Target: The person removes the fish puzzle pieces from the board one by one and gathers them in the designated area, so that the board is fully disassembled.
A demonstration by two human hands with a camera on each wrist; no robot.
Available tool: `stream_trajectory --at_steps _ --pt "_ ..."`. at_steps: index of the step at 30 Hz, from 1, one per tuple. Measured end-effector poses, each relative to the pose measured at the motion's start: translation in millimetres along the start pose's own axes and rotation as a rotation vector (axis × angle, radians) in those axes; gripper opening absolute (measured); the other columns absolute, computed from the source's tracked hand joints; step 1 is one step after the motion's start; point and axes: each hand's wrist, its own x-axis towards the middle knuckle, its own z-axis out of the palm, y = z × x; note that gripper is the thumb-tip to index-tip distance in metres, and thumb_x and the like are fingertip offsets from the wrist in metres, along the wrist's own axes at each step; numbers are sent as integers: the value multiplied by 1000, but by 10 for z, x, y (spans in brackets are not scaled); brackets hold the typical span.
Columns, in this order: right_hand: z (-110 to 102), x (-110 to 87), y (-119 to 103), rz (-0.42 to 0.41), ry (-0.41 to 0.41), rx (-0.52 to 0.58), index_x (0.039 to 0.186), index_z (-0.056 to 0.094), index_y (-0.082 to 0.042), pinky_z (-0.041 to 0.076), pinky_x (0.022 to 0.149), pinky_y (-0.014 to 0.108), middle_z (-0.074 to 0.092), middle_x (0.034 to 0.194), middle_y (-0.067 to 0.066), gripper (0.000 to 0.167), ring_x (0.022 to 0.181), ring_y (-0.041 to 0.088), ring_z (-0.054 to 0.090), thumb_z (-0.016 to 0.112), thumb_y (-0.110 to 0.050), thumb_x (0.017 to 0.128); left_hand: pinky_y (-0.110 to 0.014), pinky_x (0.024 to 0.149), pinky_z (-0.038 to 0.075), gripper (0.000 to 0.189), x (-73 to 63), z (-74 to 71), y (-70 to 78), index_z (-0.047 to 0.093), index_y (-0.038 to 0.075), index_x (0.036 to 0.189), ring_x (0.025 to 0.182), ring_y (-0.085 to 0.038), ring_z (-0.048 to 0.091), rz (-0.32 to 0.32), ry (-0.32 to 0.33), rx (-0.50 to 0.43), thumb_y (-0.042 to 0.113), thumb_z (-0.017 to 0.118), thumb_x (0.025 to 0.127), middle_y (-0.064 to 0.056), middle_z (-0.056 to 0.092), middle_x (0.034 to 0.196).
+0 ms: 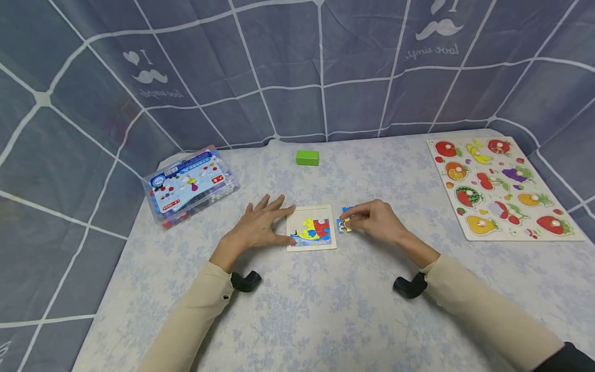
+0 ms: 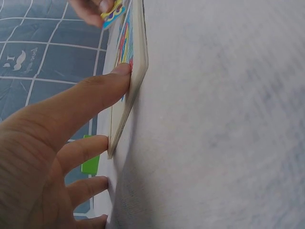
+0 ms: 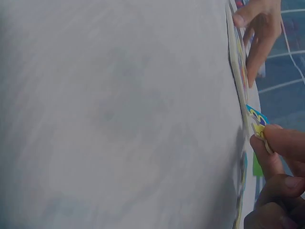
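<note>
A small wooden puzzle board (image 1: 311, 211) lies mid-table, its lower part filled with red, yellow and blue pieces and its upper part bare wood. My left hand (image 1: 260, 226) spreads beside it, thumb resting on the board's lower left and a fingertip at its left edge. My right hand (image 1: 378, 221) pinches a yellow and blue puzzle piece (image 3: 258, 125) between thumb and forefinger, just off the board's right edge. In the head view another blue piece (image 1: 346, 209) shows partly behind the right fingers.
A green block (image 1: 307, 158) sits behind the board. At the back left lies a clear plastic box (image 1: 190, 186) with a printed label. A fruit puzzle board (image 1: 504, 191) lies at the right. A grey checked curtain (image 1: 297, 67) hangs along the table's back.
</note>
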Motion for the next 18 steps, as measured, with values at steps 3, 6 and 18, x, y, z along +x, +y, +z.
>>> stream_trajectory --at_steps 3,6,18 --pt "-35 -28 30 11 9 -17 100 79 -14 39 57 24 70 75 -1 17 68 18 54 73 -10 85 -71 110 6 90 -12 -1 -9 38 28 153 149 -40 5 -3 -1 1 63 73 77 -6 16 163" --pt "-57 -38 56 12 16 -26 101 79 -13 41 59 25 71 78 -2 17 72 18 58 73 -11 85 -71 110 6 91 -20 -1 -11 38 28 153 149 -40 5 -2 2 0 64 73 77 -6 17 163" --pt "-50 -50 126 -5 81 -147 93 80 -12 40 61 29 65 72 -3 12 68 16 53 79 -12 81 -71 110 6 90 -5 -1 5 38 28 153 149 -40 6 5 6 -4 62 74 77 -6 18 163"
